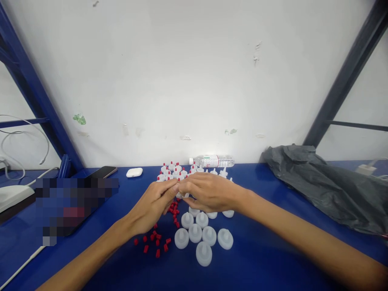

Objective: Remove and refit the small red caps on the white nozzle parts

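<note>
My left hand (154, 206) and my right hand (209, 192) meet fingertip to fingertip above the blue table (266, 250), both pinched on a small white cap (181, 195) that shows only partly between the fingers. Below the hands lie several white nozzle caps (201, 236) without tips. Small red tips (156, 241) are scattered under my left wrist. Behind the hands stands a group of white caps with red tips fitted (172, 170).
A clear water bottle (212, 161) lies against the white wall. A white earbud case (134, 172) and a dark phone (103, 171) sit at the back left. A crumpled grey plastic bag (327, 186) covers the right side. Blue frame posts and cables flank the table.
</note>
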### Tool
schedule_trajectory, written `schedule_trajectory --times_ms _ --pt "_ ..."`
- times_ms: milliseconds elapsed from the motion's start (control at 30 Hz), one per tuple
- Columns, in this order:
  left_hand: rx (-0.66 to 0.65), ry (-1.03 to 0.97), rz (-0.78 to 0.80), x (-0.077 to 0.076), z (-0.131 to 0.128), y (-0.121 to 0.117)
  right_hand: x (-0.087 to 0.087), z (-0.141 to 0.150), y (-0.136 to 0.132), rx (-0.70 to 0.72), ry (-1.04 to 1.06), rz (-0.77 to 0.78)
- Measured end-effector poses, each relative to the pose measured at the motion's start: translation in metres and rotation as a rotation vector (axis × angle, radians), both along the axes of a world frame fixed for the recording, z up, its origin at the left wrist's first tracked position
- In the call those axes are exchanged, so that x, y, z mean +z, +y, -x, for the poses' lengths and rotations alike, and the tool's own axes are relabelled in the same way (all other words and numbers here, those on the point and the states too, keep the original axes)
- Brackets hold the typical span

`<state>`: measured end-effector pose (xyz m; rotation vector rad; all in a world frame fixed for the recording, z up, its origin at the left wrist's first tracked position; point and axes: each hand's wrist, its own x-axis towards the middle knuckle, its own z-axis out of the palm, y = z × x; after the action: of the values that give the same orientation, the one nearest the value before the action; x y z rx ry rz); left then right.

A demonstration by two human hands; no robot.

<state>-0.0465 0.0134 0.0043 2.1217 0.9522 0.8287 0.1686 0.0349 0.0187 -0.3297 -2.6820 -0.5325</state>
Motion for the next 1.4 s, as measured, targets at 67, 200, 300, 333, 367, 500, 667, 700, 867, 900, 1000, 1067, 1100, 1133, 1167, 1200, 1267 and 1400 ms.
schedule_trajectory --times_ms 67,200,300,333,367,500,667,700,867,900,1000,1067,1100,1133,1167,1200,1267,1400 --pt "-0.036 -0.181 0.174 -0.002 -0.003 0.001 0.005 0.000 -0.002 -0.005 -0.006 -0.011" --pt "-0.089 -0.440 0.461 -0.005 -0.007 0.002 0.016 -0.002 -0.007 -0.054 -0.063 -0.036" --pt "-0.070 -0.545 0.589 -0.004 -0.011 -0.001 0.026 -0.003 -0.012 -0.082 -0.105 -0.086" --pt "-0.066 -0.561 0.606 -0.003 -0.013 -0.002 0.029 -0.002 -0.015 -0.085 -0.110 -0.097" --pt "-0.061 -0.571 0.609 -0.002 -0.015 -0.004 0.032 -0.002 -0.017 -0.089 -0.115 -0.108" --pt "-0.029 -0.607 0.561 0.001 -0.021 -0.008 0.038 0.003 -0.026 -0.115 -0.133 -0.153" --pt "0.185 -0.668 0.430 0.006 0.010 0.015 0.060 -0.028 -0.018 -0.212 -0.017 -0.142" --pt "0.220 -0.642 0.371 0.007 0.018 0.021 0.066 -0.039 -0.012 -0.288 0.084 -0.114" --pt "0.257 -0.373 0.120 0.002 0.023 0.026 0.073 -0.072 0.022 -0.370 0.368 0.055" --pt "0.256 -0.279 0.051 -0.001 0.018 0.023 0.069 -0.072 0.025 -0.363 0.319 0.095" --pt "0.261 0.150 -0.236 -0.008 0.006 0.014 0.056 -0.060 0.024 -0.365 0.179 0.175" --pt "0.261 0.306 -0.288 -0.011 0.005 0.012 0.051 -0.048 0.017 -0.342 0.139 0.186" --pt "0.263 0.349 -0.289 -0.013 0.006 0.012 0.050 -0.043 0.013 -0.318 0.125 0.184" --pt "0.266 0.383 -0.291 -0.014 0.007 0.012 0.049 -0.039 0.010 -0.291 0.112 0.181" --pt "0.269 0.410 -0.296 -0.015 0.008 0.013 0.048 -0.035 0.008 -0.269 0.096 0.183" --pt "0.268 0.427 -0.299 -0.016 0.008 0.014 0.047 -0.031 0.006 -0.255 0.079 0.188" --pt "0.264 0.444 -0.305 -0.018 0.009 0.015 0.041 -0.027 0.004 -0.257 0.042 0.205" --pt "0.242 0.452 -0.313 -0.019 0.007 0.014 0.024 -0.021 0.005 -0.293 -0.020 0.237"
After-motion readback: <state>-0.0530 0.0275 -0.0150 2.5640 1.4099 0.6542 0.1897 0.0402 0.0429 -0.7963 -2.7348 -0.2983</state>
